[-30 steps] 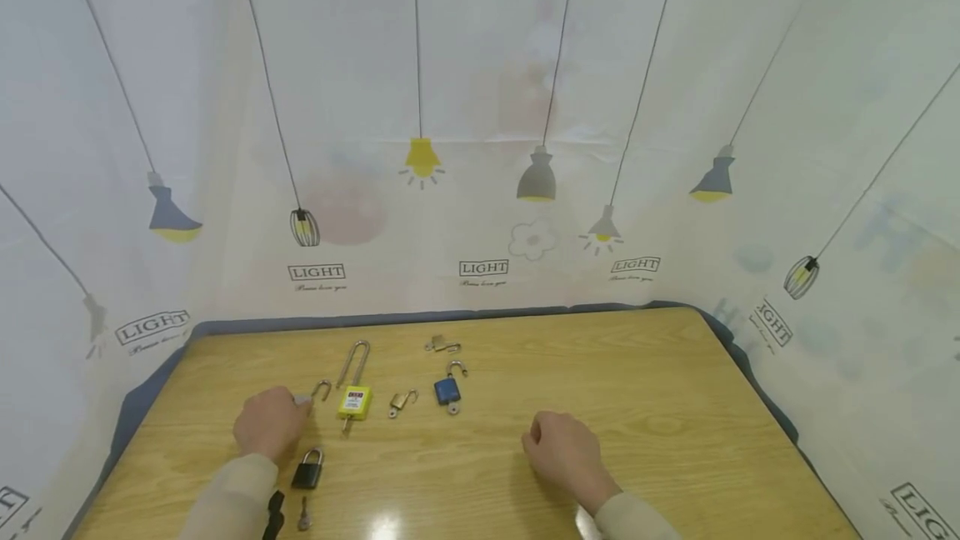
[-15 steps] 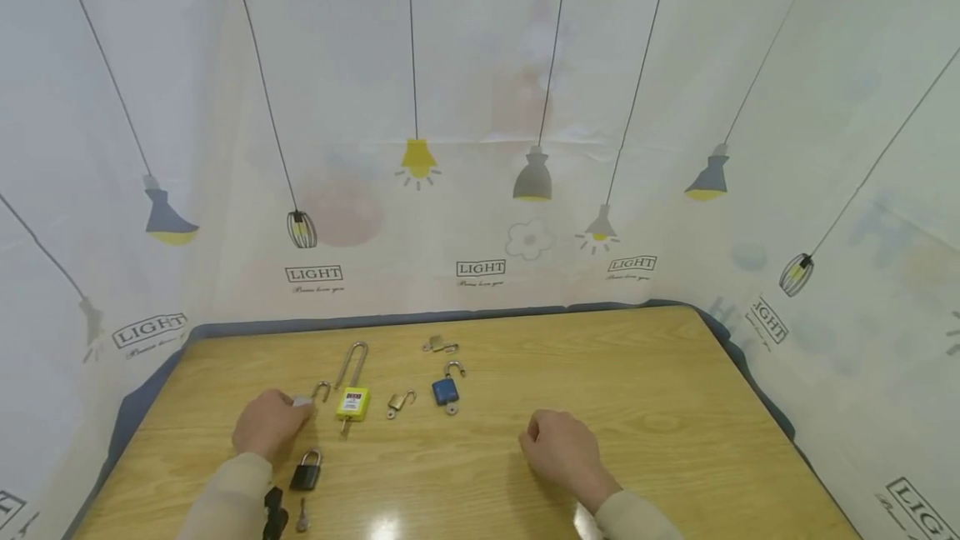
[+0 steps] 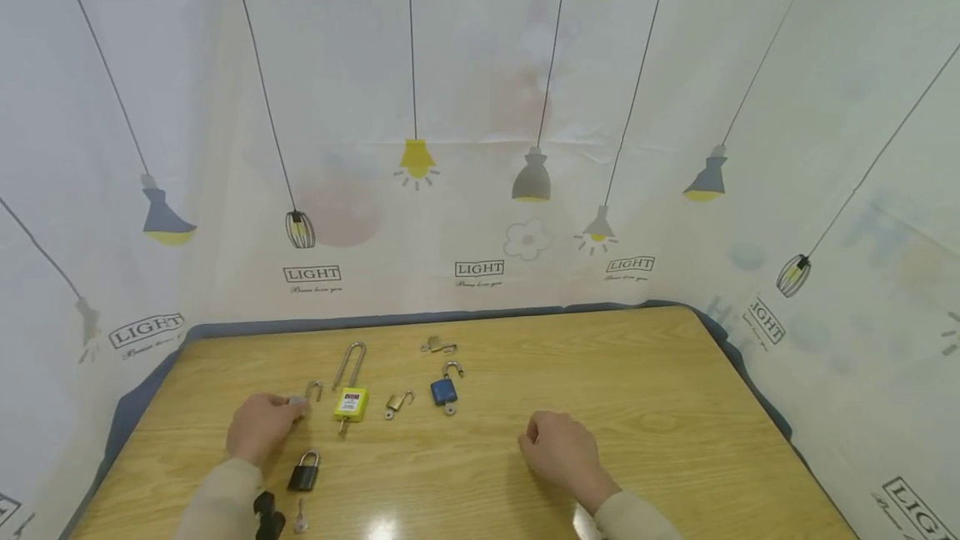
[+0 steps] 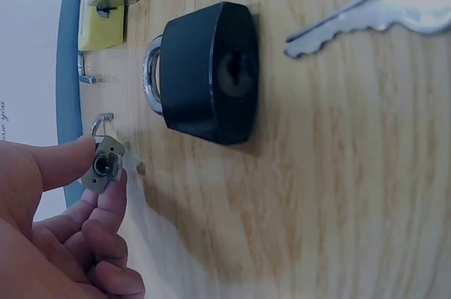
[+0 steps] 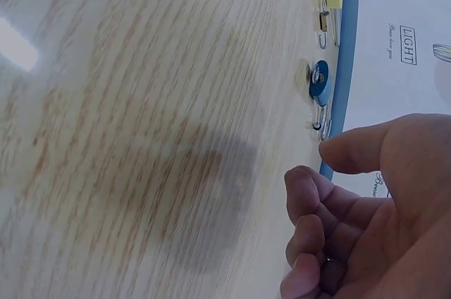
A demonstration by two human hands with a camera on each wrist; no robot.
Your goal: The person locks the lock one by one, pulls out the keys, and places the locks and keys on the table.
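Observation:
My left hand [image 3: 258, 425] pinches a small silver padlock [image 4: 106, 149] between thumb and fingers at the table's left side. Its shackle [image 3: 316, 388] stands open, and a small metal piece, perhaps a key, sticks out at its keyhole. Nearer me lie a black padlock [image 3: 303, 477], its shackle closed, and a loose key [image 3: 301, 518]. To the right of that hand lies a yellow padlock [image 3: 350, 405] with a long shackle and a key in it. My right hand [image 3: 562, 448], fingers loosely curled, hovers over the table's right half and holds nothing.
A small brass padlock [image 3: 394, 402], a blue padlock [image 3: 444, 392] and another brass padlock [image 3: 434, 344] lie further right and back, shackles open. Fabric printed with lamps [image 3: 480, 215] encloses the wooden table [image 3: 637, 373] at the back and sides.
My left hand has shifted slightly left with the silver padlock still in its grip. The right hand has stayed in place, and the head view has moved a little.

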